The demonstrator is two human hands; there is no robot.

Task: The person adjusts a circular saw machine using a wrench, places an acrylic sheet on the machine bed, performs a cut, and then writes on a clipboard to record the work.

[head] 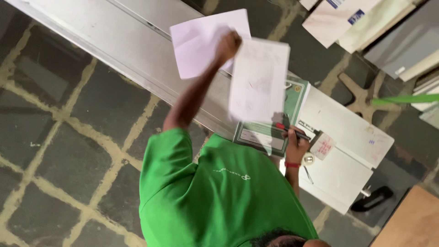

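Note:
Neither of my hands shows in the head view. A person in a green shirt (224, 196) is seen from above, leaning over a white board (352, 137). One arm is raised, and its hand (228, 45) grips two white paper sheets (258, 77). The other hand (296, 144), with a red band at the wrist, holds a red and black pen (292, 131) over a green-bordered pad (265, 135) lying on the board.
A long grey metal profile (114, 41) runs diagonally across the dark stone floor (68, 151). A small tape roll (309, 159) and a red-printed slip (323, 146) lie on the board. Tile samples (366, 18) are stacked top right, with a wooden panel (411, 224) at the bottom right.

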